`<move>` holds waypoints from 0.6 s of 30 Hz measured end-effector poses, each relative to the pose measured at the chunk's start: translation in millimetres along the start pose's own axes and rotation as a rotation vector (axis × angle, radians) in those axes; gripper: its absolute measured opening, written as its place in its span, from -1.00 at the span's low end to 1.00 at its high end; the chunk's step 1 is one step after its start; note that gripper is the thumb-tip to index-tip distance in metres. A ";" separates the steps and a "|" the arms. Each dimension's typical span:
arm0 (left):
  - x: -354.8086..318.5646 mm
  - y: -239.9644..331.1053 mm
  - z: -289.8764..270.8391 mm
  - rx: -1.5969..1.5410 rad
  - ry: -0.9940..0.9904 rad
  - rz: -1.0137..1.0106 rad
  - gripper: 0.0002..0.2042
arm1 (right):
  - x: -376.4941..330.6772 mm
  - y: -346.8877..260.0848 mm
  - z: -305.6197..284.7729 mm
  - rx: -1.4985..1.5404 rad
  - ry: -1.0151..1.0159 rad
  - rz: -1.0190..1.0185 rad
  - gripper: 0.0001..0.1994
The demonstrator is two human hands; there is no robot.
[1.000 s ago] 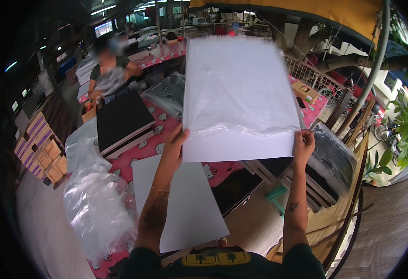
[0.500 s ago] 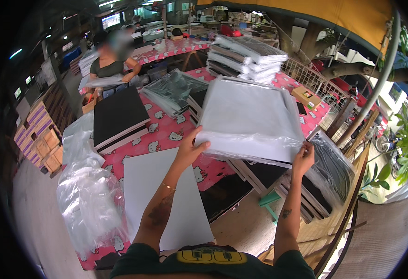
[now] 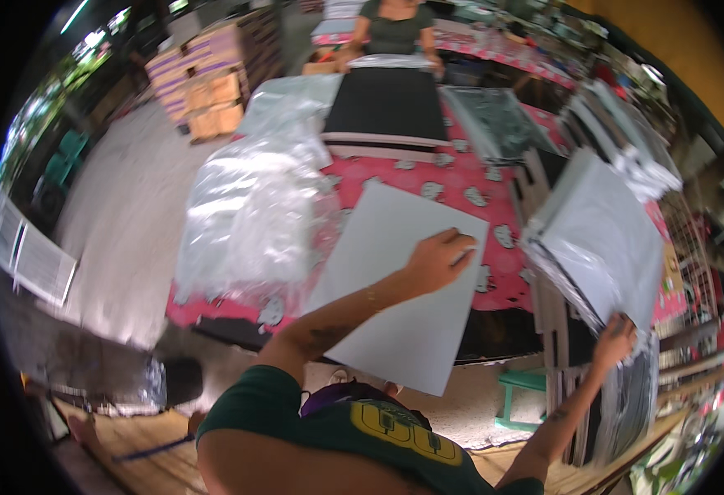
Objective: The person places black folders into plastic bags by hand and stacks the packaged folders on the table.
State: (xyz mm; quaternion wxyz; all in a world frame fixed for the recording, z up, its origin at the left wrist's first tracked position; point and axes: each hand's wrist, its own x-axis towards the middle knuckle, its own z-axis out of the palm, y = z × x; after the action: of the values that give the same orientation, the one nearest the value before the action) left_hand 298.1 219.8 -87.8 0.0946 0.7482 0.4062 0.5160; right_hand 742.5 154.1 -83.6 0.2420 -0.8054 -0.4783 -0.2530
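My left hand (image 3: 440,262) is over a large white board (image 3: 395,239) at the table's front edge; its fingers are loosely bent and apart, with nothing visible in them. My right hand (image 3: 617,337) is closed on the near edge of a clear plastic bag (image 3: 597,289). That bag covers a white-topped flat stack (image 3: 605,223) lying tilted on top of other boards at the right. Part of the grip is blurred. Left of the white board lies a crumpled heap of clear plastic bags (image 3: 250,223).
Black boards (image 3: 386,103) are stacked at the table's far side, before a co-worker (image 3: 391,33). Bagged dark boards (image 3: 498,120) and wrapped bundles (image 3: 622,136) lie at the right back. A green stool (image 3: 520,396) stands beneath. Boxes (image 3: 213,74) are piled far left.
My view has swung left. My left hand has let go of the bagged stack and moved left over the white board. My right hand still holds the bag's edge.
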 end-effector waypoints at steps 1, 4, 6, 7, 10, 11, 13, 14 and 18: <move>-22.8 -24.3 -36.5 0.121 0.032 0.011 -0.85 | -0.3 -0.6 -7.7 0.026 0.035 -0.029 -0.62; -98.3 -112.9 -150.0 0.450 -0.027 -0.202 -0.66 | -26.4 -45.7 -20.5 0.276 0.131 -0.074 -0.68; -143.7 -152.2 -218.0 0.746 -0.075 -0.493 -0.48 | -62.9 -97.5 -15.1 0.531 0.154 -0.171 -0.75; -160.6 -166.2 -245.5 0.843 0.067 -0.599 -0.44 | -94.7 -148.4 -16.1 0.768 0.046 -0.186 -0.77; -196.2 -192.6 -304.5 1.079 0.308 -0.939 -0.33 | -214.3 -287.8 -27.0 1.263 -0.870 0.037 -0.67; -195.4 -193.7 -307.7 1.010 0.216 -0.955 -0.32 | -267.6 -328.0 -12.1 1.210 -0.750 -0.281 -0.59; -206.7 -191.0 -310.8 0.879 0.041 -1.010 -0.29 | -333.3 -395.3 -19.0 0.956 -0.830 -0.498 -0.50; -209.8 -187.1 -309.2 0.931 0.048 -0.950 -0.29 | -355.2 -419.5 -21.6 0.828 -0.779 -0.576 -0.52; -201.2 -153.3 -280.9 0.978 0.063 -0.382 -0.33 | -361.7 -454.7 17.6 1.139 -1.204 -0.354 -0.68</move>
State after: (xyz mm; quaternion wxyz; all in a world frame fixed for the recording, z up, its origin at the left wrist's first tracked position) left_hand -46.3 99.8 -187.4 -0.1854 0.6017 0.7315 0.2619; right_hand 189.7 124.2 -260.8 0.2717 -0.4710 -0.6990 0.4646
